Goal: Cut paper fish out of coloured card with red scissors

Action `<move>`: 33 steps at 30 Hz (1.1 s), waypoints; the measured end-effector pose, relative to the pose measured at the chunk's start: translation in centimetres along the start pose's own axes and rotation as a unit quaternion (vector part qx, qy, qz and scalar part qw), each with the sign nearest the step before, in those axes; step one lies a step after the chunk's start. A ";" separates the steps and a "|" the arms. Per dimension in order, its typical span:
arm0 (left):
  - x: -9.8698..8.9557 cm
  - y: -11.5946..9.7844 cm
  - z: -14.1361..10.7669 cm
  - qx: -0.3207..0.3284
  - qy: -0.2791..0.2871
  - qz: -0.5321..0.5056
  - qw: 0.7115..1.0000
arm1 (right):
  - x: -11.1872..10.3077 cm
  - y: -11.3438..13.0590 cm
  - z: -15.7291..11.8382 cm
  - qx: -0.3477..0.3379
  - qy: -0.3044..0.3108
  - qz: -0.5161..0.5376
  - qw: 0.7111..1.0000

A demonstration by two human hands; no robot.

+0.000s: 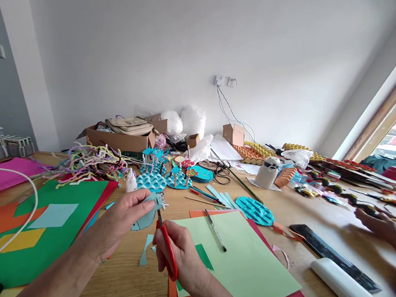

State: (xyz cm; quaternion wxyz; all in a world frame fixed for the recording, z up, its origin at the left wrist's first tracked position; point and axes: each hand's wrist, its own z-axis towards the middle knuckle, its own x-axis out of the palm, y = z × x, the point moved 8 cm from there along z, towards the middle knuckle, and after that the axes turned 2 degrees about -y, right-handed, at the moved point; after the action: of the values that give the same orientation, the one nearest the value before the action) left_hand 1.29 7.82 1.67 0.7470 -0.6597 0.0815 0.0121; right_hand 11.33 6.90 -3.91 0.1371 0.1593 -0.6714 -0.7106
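Now pinches blue-green paper (pixel 145 219) in left hand (pixel 129 219), curls right hand (pixel 182 244) round scissors (pixel 166 238) at its four o'clock, perhaps risking miscuts through flexing.

One pair of red-handled metal scissors (pixel 168 246), one slim clear-barrelled pen (pixel 216 230), one small white nozzle bottle (pixel 131 183) and two square white wall sockets (pixel 218 80) are showing.
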 end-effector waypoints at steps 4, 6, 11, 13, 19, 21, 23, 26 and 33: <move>0.0 0.1 0.2 0.006 -0.001 0.011 1.000 | 0.1 0.2 -0.1 0.008 0.001 -0.001 1.000; 0.0 0.1 0.2 0.005 0.000 0.012 1.000 | 0.0 0.3 -0.1 0.006 -0.002 -0.002 1.000; 0.0 0.1 0.1 -0.001 0.003 0.010 1.000 | 0.0 0.1 -0.1 0.001 -0.009 -0.007 1.000; -0.1 0.0 0.1 -0.001 0.003 0.009 1.000 | 0.0 0.1 -0.1 -0.007 -0.010 -0.008 1.000; 0.1 -0.1 -0.1 -0.004 0.000 0.017 1.000 | 0.0 0.2 -0.1 -0.019 -0.002 -0.002 1.000; 0.2 -0.1 -0.2 -0.007 0.006 0.020 1.000 | 0.0 0.2 0.0 -0.019 0.001 -0.004 1.000; 0.3 -0.1 -0.1 -0.007 0.009 0.024 1.000 | -0.1 0.2 0.0 -0.015 -0.002 -0.006 1.000; 0.2 0.0 0.0 -0.007 0.004 0.022 1.000 | -0.1 0.3 -0.1 -0.017 -0.006 -0.003 1.000; 0.1 0.2 0.1 -0.013 0.007 0.000 1.000 | 0.0 0.1 0.0 -0.027 -0.007 -0.001 1.000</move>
State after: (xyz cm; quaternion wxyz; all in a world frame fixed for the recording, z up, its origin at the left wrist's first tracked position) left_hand 1.39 7.92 1.46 0.7377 -0.6695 0.0865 0.0089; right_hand 11.35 6.87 -3.77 0.1362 0.1512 -0.6526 -0.7298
